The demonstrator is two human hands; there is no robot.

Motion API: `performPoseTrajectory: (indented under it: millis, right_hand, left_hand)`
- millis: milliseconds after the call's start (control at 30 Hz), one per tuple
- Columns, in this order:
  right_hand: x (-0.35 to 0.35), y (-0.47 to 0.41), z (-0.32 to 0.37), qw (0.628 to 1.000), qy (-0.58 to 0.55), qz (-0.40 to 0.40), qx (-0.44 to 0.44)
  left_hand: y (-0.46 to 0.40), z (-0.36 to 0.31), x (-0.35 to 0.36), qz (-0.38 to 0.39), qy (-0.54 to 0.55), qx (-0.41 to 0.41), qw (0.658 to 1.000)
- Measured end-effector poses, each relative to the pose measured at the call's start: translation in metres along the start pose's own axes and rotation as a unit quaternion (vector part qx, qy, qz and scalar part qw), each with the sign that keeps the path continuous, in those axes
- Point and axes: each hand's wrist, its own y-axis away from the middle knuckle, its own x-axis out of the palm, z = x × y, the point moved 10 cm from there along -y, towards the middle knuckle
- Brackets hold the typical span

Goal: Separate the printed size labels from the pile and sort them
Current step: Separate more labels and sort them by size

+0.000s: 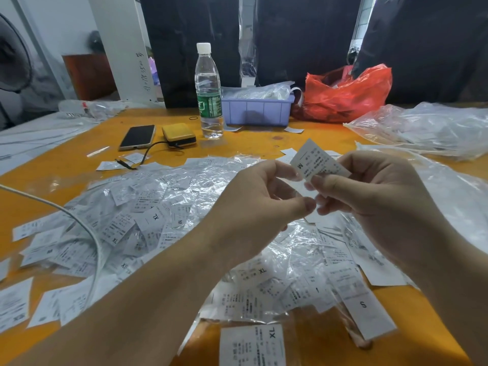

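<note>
Both hands are up over the pile (163, 223) of printed size labels, which sprawls across the orange desk (66, 165) mixed with crinkled clear plastic. The right hand (369, 196) has its thumb and fingers curled in, pinching a white label marked M (315, 161), held tilted above the far edge of the pile. The left hand (253, 204) meets it from the other side, fingertips pinched onto the near corner of that same label, with more white slips tucked between the two hands. Down in the pile, labels reading XL, M and S lie face up at all angles, and one XL label (252, 346) sits on its own at the pile's near edge. A white cable (79, 220) runs across the pile's left side. Beyond the pile stand a water bottle (208, 91), a phone (137, 137) and a yellow case (179, 134). Behind the bottle sits a lilac tray (257, 110), with a red bag (346, 93) just beside it.
</note>
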Motion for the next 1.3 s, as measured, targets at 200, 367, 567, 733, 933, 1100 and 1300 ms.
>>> performPoseTrajectory:
  millis: [200,367,567,733,933,1100,1300]
  right_hand:
    - [-0.016,-0.002,0.003,0.999,-0.031,-0.037,0.001]
    - [-0.015,-0.003,0.001,0.998,-0.061,-0.020,0.012]
    - [0.011,0.002,-0.001,0.994,-0.083,0.070,0.030]
    - [0.017,0.001,-0.005,0.981,-0.152,0.105,0.056]
    - [0.014,0.001,-0.008,0.986,-0.126,0.094,0.062]
    - [0.009,0.000,-0.010,0.992,-0.094,0.070,0.055]
    - [0.015,0.001,-0.012,0.991,-0.081,0.094,0.052]
  left_hand:
    - [0.000,0.001,-0.012,-0.035,0.083,-0.025,0.996]
    - [-0.001,-0.001,-0.021,-0.048,0.152,-0.034,0.987]
    - [-0.002,-0.003,-0.021,-0.045,0.147,-0.023,0.988]
    - [-0.002,-0.003,-0.020,-0.049,0.132,-0.019,0.990]
    - [-0.001,-0.002,-0.026,-0.070,0.141,-0.024,0.987]
    - [-0.002,-0.001,-0.033,-0.096,0.157,-0.021,0.983]
    - [-0.003,0.001,-0.029,-0.084,0.144,-0.025,0.986]
